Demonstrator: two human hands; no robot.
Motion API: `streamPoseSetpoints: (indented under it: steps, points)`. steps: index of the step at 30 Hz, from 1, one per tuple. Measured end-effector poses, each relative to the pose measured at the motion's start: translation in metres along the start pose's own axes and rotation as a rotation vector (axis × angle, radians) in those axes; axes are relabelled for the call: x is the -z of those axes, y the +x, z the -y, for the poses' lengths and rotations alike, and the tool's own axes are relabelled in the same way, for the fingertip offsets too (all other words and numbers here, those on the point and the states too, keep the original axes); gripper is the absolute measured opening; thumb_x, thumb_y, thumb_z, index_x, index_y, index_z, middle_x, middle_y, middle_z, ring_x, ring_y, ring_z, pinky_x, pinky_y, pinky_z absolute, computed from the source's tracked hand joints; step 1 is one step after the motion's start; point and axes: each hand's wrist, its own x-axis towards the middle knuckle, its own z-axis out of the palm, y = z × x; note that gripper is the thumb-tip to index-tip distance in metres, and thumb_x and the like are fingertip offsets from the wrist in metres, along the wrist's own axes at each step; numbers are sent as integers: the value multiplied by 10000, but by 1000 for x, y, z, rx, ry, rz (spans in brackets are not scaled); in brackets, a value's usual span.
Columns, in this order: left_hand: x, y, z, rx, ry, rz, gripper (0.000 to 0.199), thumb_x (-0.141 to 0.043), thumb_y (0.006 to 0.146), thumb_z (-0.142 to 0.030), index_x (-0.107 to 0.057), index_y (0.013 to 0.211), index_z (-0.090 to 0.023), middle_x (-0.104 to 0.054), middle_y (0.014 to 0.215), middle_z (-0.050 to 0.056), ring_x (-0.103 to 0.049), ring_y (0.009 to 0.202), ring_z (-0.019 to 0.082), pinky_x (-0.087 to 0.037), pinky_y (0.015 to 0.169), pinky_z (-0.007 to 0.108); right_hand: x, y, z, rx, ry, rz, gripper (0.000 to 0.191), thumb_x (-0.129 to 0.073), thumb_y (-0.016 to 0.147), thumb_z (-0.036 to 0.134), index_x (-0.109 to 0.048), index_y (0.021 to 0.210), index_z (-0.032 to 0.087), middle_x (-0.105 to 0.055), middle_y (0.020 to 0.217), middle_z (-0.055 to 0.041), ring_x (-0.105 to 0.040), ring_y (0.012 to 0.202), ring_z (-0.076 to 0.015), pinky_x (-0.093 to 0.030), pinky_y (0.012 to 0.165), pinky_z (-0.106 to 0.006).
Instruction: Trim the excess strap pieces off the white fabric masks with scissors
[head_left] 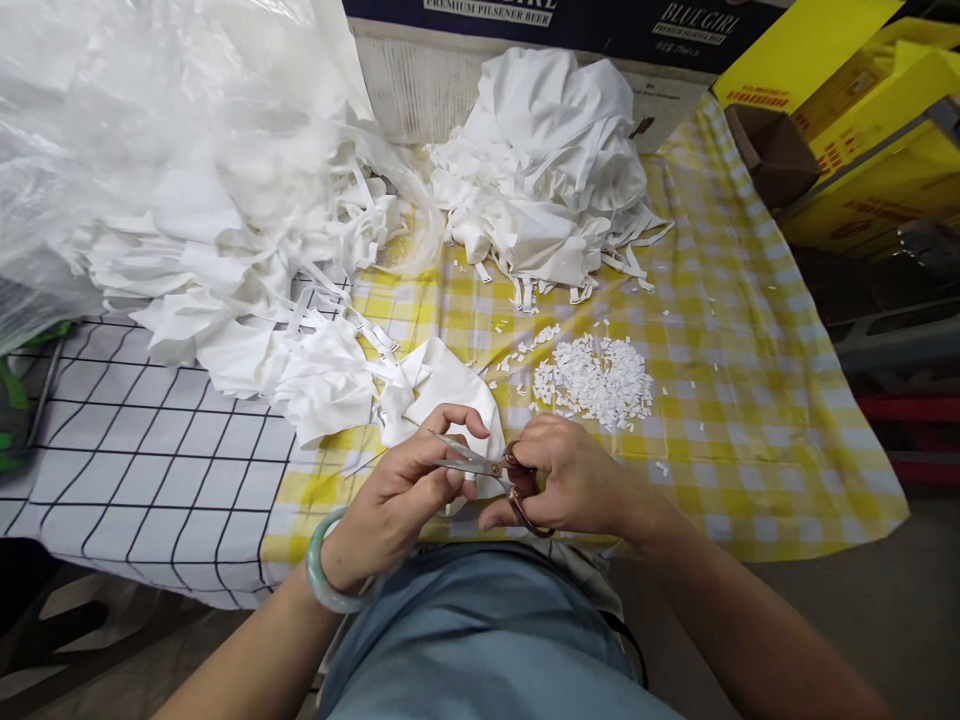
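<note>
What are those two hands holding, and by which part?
The right hand holds scissors by the handle loops. The left hand seems to hold white fabric, but exactly where is hidden.

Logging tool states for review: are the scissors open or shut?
Open. The scissors in the right hand have their blade tips apart and handle loops spread.

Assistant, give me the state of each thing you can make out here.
Scissors: blades parted, handles in the right hand.
Far white fabric pile: crumpled, heaped.
Left white fabric pile: crumpled, loosely spread.
Transparent plastic: wrinkled.
White snippets: loose, mostly heaped.
Yellow checked tablecloth: spread, creased.
Grid-patterned cloth: spread, rippled.
Bracelet: worn.
</note>
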Motion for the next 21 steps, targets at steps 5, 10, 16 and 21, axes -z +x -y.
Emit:
streamPoseSetpoints:
  steps: [5,10,16,21]
  points:
    - [-1,2,0,-9,63,-19,310,-527,958,-323,-648,730,-150,-552,1078,121,-505,1057,227,-450,750,262,-2,0,-9,-201,120,-73,495,-696,808,520,-475,518,185,-445,491,46,-374,498,-84,-298,533,-244]
    - [17,-4,-13,-6,368,149,258,-498,971,-273,-606,762,-166,-582,999,86,-556,1032,200,-460,859,274,-1,-6,-11,-425,276,-264,401,-756,725,550,-555,719,203,-633,730,-9,-578,690,-164,-450,645,-265]
    - [61,-26,-24,-88,937,-228,110,-507,955,-247,-592,989,-186,-540,1183,105,-561,1123,226,-470,966,343,-39,5,3,-298,212,-237,308,-778,687,215,-584,925,206,-652,949,-66,-610,913,-230,-487,830,-356]
    - [43,-23,-25,-272,1204,-9,660,-582,882,-205,-320,1488,-203,-328,1541,173,-295,1443,338,-319,1160,524,-14,20,40,-122,393,-354,191,-589,756,51,-507,762,224,-596,785,9,-584,733,-149,-474,672,-264]
